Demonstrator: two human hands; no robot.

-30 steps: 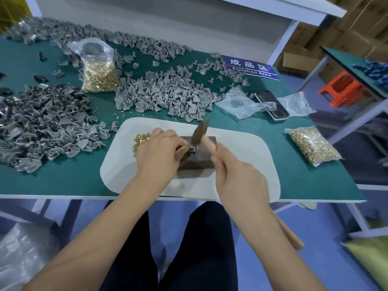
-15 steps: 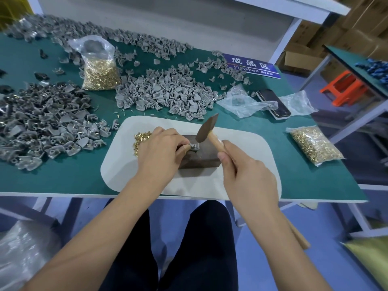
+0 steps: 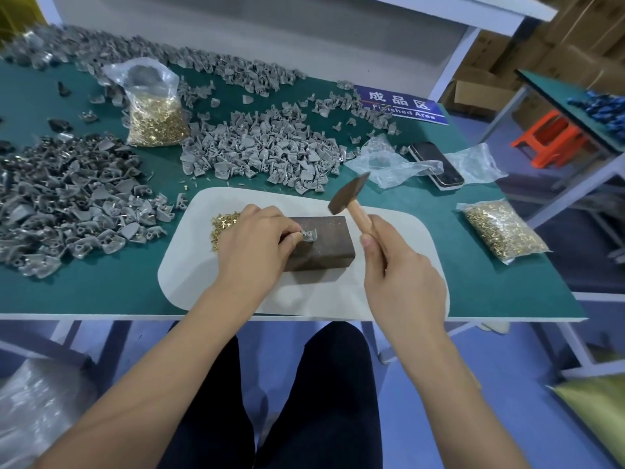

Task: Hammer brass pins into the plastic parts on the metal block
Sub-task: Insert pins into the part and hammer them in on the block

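Covering part of the loose brass pins (image 3: 225, 223), left hand (image 3: 257, 245) pinches plastic part (image 3: 310, 235)

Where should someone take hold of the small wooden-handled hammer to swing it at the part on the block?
Grip the small wooden-handled hammer low on its handle, coming from the near right as the right hand does. The dark head is raised at the far end, tilted toward the grey plastic part that the left hand pinches on the dark metal block.
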